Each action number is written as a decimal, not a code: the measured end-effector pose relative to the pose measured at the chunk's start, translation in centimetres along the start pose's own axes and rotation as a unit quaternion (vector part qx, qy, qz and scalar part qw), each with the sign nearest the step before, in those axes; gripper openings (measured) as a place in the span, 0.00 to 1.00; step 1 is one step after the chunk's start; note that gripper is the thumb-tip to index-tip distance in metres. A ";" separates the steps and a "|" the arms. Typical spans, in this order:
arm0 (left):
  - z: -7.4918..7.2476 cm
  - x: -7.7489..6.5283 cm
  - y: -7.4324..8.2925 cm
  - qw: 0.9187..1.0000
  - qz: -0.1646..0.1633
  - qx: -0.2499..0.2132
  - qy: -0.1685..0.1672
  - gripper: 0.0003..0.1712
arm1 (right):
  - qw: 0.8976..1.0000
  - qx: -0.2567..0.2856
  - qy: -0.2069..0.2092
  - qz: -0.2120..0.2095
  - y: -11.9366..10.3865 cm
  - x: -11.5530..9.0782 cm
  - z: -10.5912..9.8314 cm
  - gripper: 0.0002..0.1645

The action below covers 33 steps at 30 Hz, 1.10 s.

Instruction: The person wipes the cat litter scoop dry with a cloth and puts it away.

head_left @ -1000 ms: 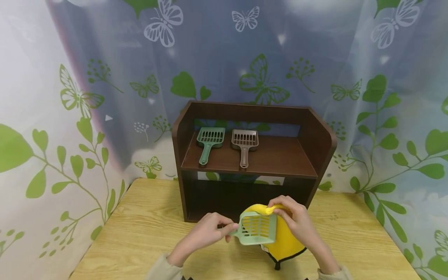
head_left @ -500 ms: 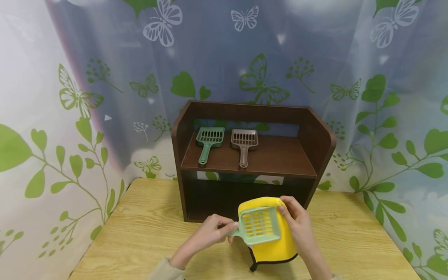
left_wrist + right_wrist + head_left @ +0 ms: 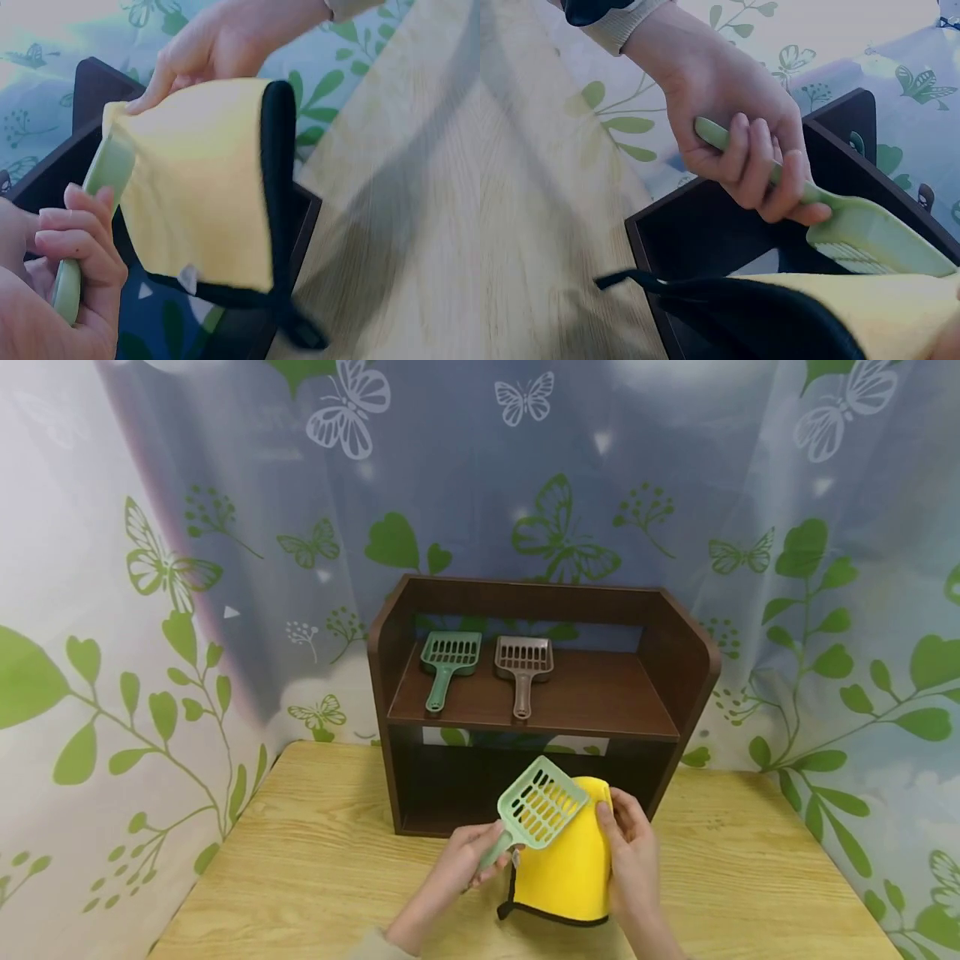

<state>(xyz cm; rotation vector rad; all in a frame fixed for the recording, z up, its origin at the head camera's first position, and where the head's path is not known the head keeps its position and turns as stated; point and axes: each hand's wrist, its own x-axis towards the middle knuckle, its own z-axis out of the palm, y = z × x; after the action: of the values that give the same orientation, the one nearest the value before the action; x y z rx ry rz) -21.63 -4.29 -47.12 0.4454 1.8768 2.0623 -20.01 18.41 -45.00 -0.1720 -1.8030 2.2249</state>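
Note:
My left hand (image 3: 459,864) grips the handle of a light green slotted litter scoop (image 3: 542,803), its head tilted up to the right. Behind and below the scoop hangs a yellow cloth (image 3: 566,883) with black edging, a small black loop and a white label. My right hand (image 3: 634,847) holds that cloth by its upper right side, thumb in front. The scoop's head overlaps the cloth's top in the head view. From the right wrist, the left fingers (image 3: 759,161) show curled round the scoop's handle. The left wrist view shows the cloth's yellow face (image 3: 195,180) beside the scoop.
A dark brown two-tier shelf (image 3: 600,697) stands behind the hands on a wooden table (image 3: 300,860). On its upper board lie a dark green scoop (image 3: 442,672) and a brown scoop (image 3: 523,672). A leaf-and-butterfly curtain (image 3: 465,468) surrounds the table.
The scoop's head has swung upward in my left hand, from nearly level to slanting. My right hand has shifted from the cloth's top edge to its right side, and the cloth now hangs straighter.

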 end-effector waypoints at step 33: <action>1.3 -0.2 0.3 0.994 -0.039 -0.098 0.026 0.25 | 0.982 -0.031 0.032 -0.184 0.8 -1.2 1.8 0.12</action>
<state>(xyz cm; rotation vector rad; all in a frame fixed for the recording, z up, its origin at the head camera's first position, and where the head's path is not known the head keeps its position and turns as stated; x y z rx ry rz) -20.88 -3.21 -46.71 0.2688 1.6703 2.1972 -19.47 16.27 -45.49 0.0734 -1.7099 1.8869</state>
